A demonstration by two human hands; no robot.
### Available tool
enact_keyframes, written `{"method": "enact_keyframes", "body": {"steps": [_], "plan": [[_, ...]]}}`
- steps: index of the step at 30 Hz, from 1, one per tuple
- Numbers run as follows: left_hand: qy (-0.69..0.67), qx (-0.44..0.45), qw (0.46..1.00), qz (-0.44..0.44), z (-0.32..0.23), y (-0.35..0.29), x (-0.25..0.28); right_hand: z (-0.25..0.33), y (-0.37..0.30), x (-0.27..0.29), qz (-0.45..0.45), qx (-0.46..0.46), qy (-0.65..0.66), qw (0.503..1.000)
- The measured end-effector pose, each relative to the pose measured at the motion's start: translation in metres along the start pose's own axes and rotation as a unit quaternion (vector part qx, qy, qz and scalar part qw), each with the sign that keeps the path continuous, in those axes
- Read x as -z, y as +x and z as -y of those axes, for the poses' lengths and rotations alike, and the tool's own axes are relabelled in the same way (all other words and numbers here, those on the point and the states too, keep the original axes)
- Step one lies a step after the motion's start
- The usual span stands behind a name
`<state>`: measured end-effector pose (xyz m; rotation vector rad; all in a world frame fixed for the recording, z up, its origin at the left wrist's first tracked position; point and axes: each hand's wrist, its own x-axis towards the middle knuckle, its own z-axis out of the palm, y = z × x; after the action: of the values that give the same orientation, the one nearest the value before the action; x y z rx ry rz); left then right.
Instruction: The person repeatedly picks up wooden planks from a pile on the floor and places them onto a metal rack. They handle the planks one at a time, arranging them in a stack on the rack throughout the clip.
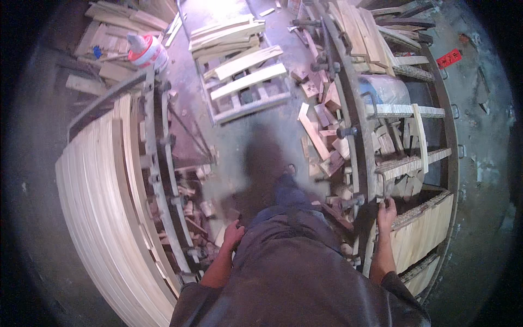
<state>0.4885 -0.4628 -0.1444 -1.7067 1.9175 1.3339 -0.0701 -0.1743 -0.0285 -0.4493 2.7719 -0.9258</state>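
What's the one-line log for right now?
left hand: beside dark clothing, grip unclear; right hand: at bent metal handle; wooden boards: on low frame

Hard grey floor (487, 139), bluish at far right, marked with pale flecks and scattered debris. Bright white glare (215, 7) on floor, top centre; side areas dim. Low grey rectangular frame (253, 109) stands ahead, bearing pale boards (248, 80).

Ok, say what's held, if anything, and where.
The right hand seems to grip the near end of a metal handle; whether the left hand holds anything cannot be told.
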Motion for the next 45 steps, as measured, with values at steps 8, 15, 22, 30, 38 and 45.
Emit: {"method": "enact_keyframes", "body": {"steps": [8,15,22,30,38,45], "plan": [[-0.028,-0.022,0.999,-0.037,-0.145,0.144,0.1,0.14,0.123,-0.066,-0.011,0.102,-0.07,0.992],[-0.094,-0.088,0.986,-0.108,-0.268,0.316,0.158,0.193,0.164,-0.124,0.04,0.015,-0.054,0.998],[-0.022,-0.101,0.989,-0.109,-0.353,0.497,0.211,0.203,0.159,-0.161,0.068,-0.045,-0.153,0.985],[0.224,-0.184,0.941,-0.172,-0.411,0.663,0.238,0.23,0.169,-0.185,0.055,-0.183,-0.162,0.968],[0.444,-0.228,0.865,-0.043,-0.455,0.733,0.25,0.255,0.181,-0.197,0.058,-0.209,-0.268,0.939],[0.08,-0.135,0.971,0.18,-0.477,0.704,0.289,0.272,0.188,-0.198,0.054,-0.185,-0.294,0.936]]}}
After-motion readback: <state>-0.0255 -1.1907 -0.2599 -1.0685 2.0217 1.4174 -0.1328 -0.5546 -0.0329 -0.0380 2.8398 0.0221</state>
